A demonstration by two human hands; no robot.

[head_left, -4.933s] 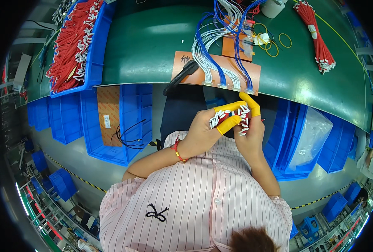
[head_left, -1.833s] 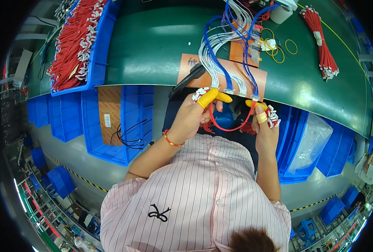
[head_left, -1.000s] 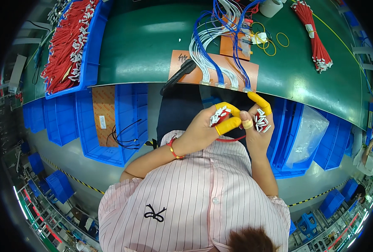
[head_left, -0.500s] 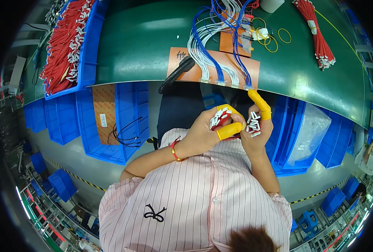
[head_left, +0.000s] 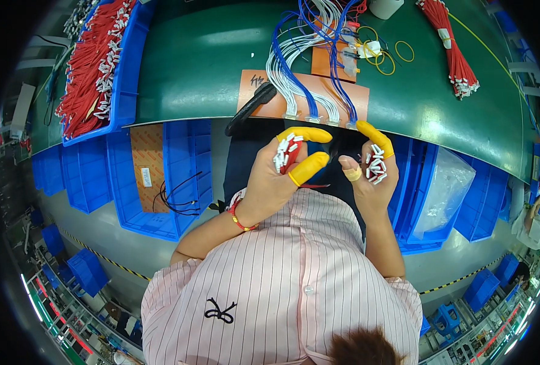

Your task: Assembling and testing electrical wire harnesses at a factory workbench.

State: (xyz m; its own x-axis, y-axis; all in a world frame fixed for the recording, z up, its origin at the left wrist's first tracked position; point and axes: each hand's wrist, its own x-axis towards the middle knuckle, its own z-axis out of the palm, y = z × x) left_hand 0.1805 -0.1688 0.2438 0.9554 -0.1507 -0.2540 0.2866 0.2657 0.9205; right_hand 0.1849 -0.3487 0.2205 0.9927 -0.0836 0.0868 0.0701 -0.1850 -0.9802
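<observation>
My left hand [head_left: 266, 185] holds a bunch of red wires with white connector ends [head_left: 286, 152] in its curled fingers. Yellow finger cots cover its thumb and index finger, which point toward the right hand with a gap between them. A second bunch of red wires with white ends [head_left: 375, 164] rests in my right hand [head_left: 370, 193], whose index finger wears a yellow cot. A tan wrap circles the right thumb. Space separates the two hands, just off the near edge of the green table [head_left: 191, 79]. The lower parts of both bunches are hidden.
White and blue wires [head_left: 291, 67] run to connectors on an orange board [head_left: 349, 94] at the table edge, beside a black strap-like piece [head_left: 252, 108]. A blue bin [head_left: 130, 79] of red wires stands left; a tied red bundle [head_left: 449, 45] lies right. Blue bins [head_left: 188, 176] sit below.
My hands have drawn apart, the left one moving left. Its thumb and index finger have spread, and the right thumb now shows. Each hand keeps its bunch.
</observation>
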